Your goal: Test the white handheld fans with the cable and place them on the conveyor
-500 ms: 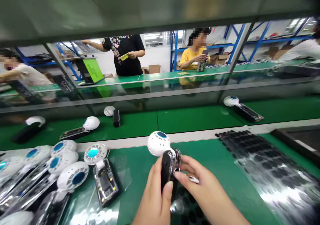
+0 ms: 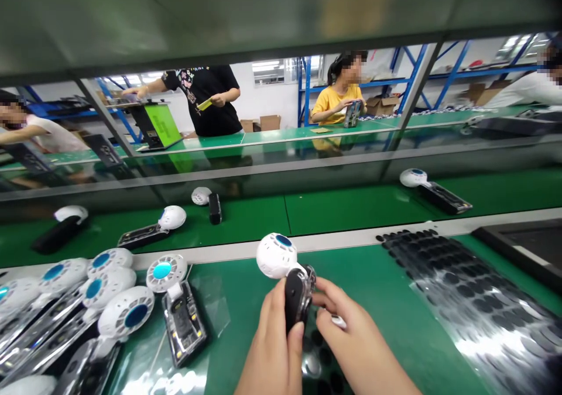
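Green worktop (image 2: 239, 289): disc sheet (image 2: 461, 295) at 3 o'clock. Left grip (image 2: 274, 336) clasping device (image 2: 295, 295); right grip (image 2: 346, 319) curled alongside, hold unclear. Step: seemingly two-handed handling; next move needs steadiness.

The held device (image 2: 293, 287) looks smooth, hard plastic — the sheet of black discs (image 2: 472, 292), glossy film.

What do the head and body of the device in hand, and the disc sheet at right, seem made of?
Head: probably rigid white plastic, smooth, with small slits and a soft sheen.
Body: likely plastic too, its face dull black, its edge clear and glossy.
Disc sheet: apparently clear film, from its bright glare; the black discs could be rubber, foam or plastic.
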Demonstrator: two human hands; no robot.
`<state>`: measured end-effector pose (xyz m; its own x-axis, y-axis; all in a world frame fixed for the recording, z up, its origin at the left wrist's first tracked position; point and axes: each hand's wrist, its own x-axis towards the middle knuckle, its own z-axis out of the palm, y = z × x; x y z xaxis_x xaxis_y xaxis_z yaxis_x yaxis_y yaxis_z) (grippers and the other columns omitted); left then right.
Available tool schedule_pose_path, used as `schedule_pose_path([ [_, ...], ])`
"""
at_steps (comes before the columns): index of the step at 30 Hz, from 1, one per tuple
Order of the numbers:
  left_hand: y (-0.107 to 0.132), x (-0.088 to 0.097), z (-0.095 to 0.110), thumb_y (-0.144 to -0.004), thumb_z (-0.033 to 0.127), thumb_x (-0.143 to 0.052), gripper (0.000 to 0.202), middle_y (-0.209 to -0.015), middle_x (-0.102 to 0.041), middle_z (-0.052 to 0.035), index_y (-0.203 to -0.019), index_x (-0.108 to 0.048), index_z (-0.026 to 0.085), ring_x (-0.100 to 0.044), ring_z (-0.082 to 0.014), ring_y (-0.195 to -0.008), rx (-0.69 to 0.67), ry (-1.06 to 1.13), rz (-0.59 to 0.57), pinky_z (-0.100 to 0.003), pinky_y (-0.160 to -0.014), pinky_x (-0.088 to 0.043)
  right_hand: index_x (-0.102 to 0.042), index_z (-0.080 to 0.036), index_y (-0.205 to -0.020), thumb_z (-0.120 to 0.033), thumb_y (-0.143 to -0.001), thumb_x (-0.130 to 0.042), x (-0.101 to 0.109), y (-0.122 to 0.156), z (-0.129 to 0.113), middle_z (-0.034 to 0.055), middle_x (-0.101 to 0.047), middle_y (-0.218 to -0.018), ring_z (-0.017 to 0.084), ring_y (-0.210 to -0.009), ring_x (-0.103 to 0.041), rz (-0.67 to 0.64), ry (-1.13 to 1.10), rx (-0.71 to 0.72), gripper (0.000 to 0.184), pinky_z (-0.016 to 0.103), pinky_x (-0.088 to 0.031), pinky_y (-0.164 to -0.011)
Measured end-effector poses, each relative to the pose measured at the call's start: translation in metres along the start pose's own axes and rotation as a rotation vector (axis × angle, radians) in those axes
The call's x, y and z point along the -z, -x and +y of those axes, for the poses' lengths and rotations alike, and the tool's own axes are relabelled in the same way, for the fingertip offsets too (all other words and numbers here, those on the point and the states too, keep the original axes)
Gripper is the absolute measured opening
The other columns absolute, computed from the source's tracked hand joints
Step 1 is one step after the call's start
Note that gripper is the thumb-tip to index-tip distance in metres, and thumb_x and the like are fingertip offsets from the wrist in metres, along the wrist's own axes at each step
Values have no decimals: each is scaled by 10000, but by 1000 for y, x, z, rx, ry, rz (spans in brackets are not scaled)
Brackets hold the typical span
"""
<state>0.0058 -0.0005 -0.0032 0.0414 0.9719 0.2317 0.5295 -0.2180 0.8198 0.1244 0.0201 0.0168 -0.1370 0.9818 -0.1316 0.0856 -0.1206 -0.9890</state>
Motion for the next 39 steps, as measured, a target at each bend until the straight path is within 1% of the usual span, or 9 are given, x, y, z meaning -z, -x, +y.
schedule_pose_path([
  [4,-5,3,-3,-850,361,-339,485,-1339,-421,-102,-1286,-357,148,-343,-228,-1245,188,218,-11,-371,-1030,-284,-479,-199,-1096,-244,-764,-440,6,-1,1,53,-662,-908,182,-800,-622,24,119,32,337,296,-493,-718],
  [7,-11,4,-10,-812,427,-422,510,-1316,-458,-85,-1260,-411,184,-336,-271,-1247,390,472,14,-449,-1054,-214,-532,-240,-829,-311,-775,-477,17,-4,-3,-1,-597,-768,175,-664,-566,99,226,53,104,282,-453,-608],
  [9,-13,4,-15,-780,449,-485,503,-1292,-490,-69,-1221,-465,208,-336,-277,-1247,447,632,28,-449,-1056,-215,-519,-241,-710,-331,-775,-485,26,-4,-7,-20,-538,-711,165,-624,-515,127,259,53,117,259,-400,-538],
  [13,-12,1,-17,-719,458,-578,507,-1278,-509,-57,-1165,-525,223,-331,-275,-1251,506,823,17,-433,-1062,-211,-549,-261,-860,-323,-780,-473,35,-3,-15,-25,-522,-668,169,-614,-509,83,247,42,127,239,-365,-467],
  [16,-9,0,-15,-672,474,-625,520,-1283,-507,-38,-1132,-552,241,-335,-265,-1249,558,908,12,-418,-1077,-179,-563,-289,-972,-215,-774,-491,35,-2,-17,-17,-545,-811,148,-637,-512,4,332,144,223,255,-406,-562],
  [22,-10,1,-12,-691,439,-620,494,-1248,-541,-44,-1130,-557,220,-363,-265,-1232,535,945,-10,-416,-1072,-209,-577,-238,-678,-52,-748,-502,37,-2,-21,-30,-523,-825,119,-721,-533,-56,429,278,212,217,-400,-632],
  [26,-8,-1,-15,-715,439,-592,501,-1272,-516,-66,-1156,-539,207,-337,-277,-1247,507,882,-7,-429,-1067,-215,-622,-247,-710,-116,-773,-507,38,1,-26,-29,-603,-773,132,-743,-561,-61,306,266,185,220,-417,-665],
  [33,-2,-5,-14,-728,426,-583,459,-1235,-553,-58,-1136,-557,219,-399,-269,-1210,444,876,-55,-424,-1065,-223,-642,-270,-850,-78,-739,-496,33,3,-18,-19,-663,-815,157,-728,-608,-45,463,292,266,248,-453,-635],
  [39,-3,-5,-13,-723,449,-577,471,-1215,-570,-61,-1132,-557,216,-424,-267,-1192,439,852,-51,-415,-1050,-262,-626,-260,-748,-42,-748,-480,32,4,-18,-33,-625,-748,133,-668,-586,-35,485,375,262,222,-442,-588],
])
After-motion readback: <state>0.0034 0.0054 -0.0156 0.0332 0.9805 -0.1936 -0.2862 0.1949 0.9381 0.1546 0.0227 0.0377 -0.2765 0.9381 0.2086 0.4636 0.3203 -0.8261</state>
